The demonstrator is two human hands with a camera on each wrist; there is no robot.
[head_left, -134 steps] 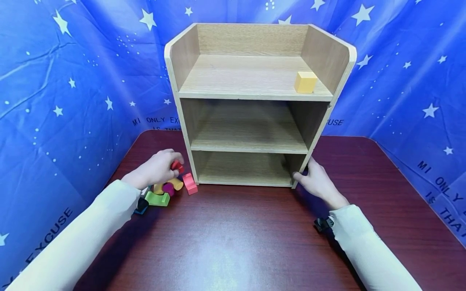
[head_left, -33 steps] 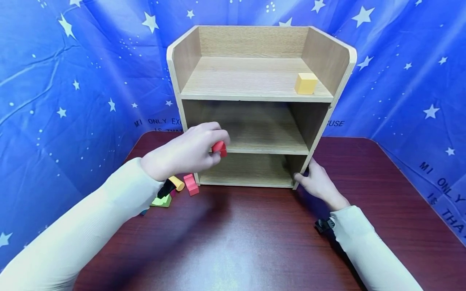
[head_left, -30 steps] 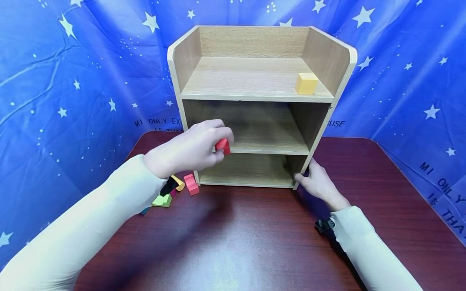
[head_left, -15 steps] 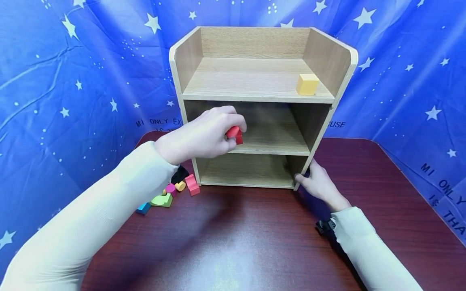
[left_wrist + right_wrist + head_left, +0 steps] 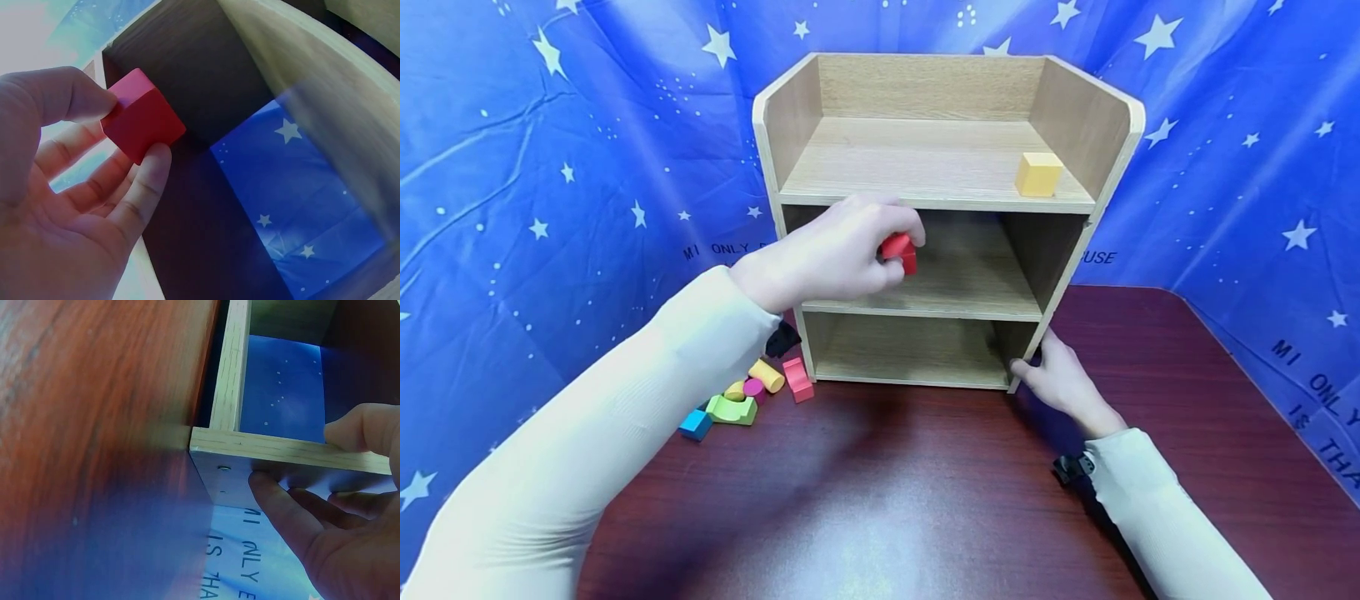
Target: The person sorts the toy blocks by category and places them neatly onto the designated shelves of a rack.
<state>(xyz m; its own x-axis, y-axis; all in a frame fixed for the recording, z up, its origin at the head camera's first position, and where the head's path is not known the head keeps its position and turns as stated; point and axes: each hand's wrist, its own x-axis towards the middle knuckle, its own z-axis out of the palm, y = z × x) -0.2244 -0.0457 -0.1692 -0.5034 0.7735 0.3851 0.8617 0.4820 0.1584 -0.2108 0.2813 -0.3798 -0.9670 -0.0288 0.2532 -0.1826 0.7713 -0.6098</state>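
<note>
My left hand pinches a red block between thumb and fingertips, in front of the middle compartment of a wooden shelf. In the left wrist view the block has flat faces and a dark shelf interior behind it. Low on the shelf's right side, my right hand grips the side panel. The right wrist view has its thumb on the inner side and its fingers against the outer face. A yellow cube sits on the top shelf, near the right.
Left of the shelf on the dark red table lie several blocks: a pink-red one, a yellow cylinder, a magenta piece, a green curved one and a blue one. Blue star-printed cloth surrounds the table.
My left hand has lifted the red block from the pile at the left and carried it up and rightward to the middle compartment. My right hand keeps its grip on the side panel.
</note>
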